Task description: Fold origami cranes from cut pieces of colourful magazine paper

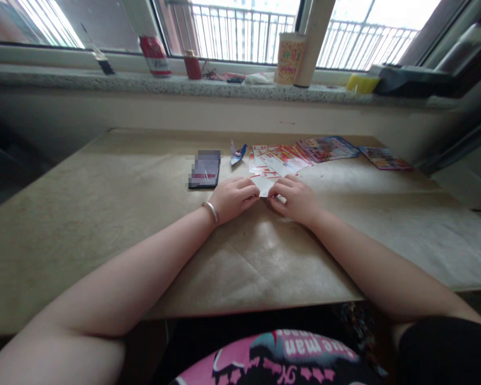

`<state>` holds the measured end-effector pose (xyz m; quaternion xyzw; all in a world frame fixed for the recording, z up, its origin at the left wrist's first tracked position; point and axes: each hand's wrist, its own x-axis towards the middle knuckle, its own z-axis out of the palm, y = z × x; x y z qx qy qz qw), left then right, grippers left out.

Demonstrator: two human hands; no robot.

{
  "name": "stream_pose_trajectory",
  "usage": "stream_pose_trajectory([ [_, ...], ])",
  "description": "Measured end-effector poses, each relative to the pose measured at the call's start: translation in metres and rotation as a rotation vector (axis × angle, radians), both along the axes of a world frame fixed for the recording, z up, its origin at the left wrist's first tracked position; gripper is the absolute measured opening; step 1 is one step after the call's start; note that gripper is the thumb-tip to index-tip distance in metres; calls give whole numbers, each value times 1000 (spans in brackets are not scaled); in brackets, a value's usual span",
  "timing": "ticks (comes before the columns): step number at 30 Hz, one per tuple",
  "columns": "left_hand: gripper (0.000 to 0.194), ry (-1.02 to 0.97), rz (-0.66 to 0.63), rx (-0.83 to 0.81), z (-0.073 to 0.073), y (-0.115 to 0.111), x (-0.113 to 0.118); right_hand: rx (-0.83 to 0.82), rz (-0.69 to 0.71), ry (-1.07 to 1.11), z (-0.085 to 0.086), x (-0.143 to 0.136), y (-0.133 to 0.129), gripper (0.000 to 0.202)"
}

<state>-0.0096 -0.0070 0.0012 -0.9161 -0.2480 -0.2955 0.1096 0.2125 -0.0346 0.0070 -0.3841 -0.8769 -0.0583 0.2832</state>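
Observation:
Between my two hands lies a small white sheet of paper (264,185), its near edge toward me. My left hand (235,198), with a silver bangle (211,212) at the wrist, pinches the paper's left side. On its right side, my right hand (294,199) pinches it with thumb and curled fingers. Just beyond are several overlapping red-and-white printed papers (282,159). A small folded blue-and-white paper piece (238,153) stands behind my left hand. Left of that hand, a dark phone (205,169) lies flat, its screen partly blurred.
Colourful printed packets or booklets (327,148) lie at the back right, with another one (385,158) farther right. Along the granite windowsill (124,80) stand a red-and-white can (155,56), a red lighter-like object (193,65), a patterned paper cup (289,59) and a yellow block (359,83).

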Motion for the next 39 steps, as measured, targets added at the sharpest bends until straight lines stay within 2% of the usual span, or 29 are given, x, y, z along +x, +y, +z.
stream_pose_trajectory([
  [8, 23, 42, -12, 35, -1, -1, 3, 19, 9, -80, -1, -11, -4, 15],
  [19, 21, 34, 6, 0, -2, 1, 0, -27, 46, -96, -1, 7, 3, 8],
  [31, 16, 22, 25, -143, -3, 14, -16, -132, 43, -45, 2, 25, 9, 10],
  [39, 11, -108, -1, -210, -3, 16, -22, -144, 49, -101, -3, 24, 11, 5],
])
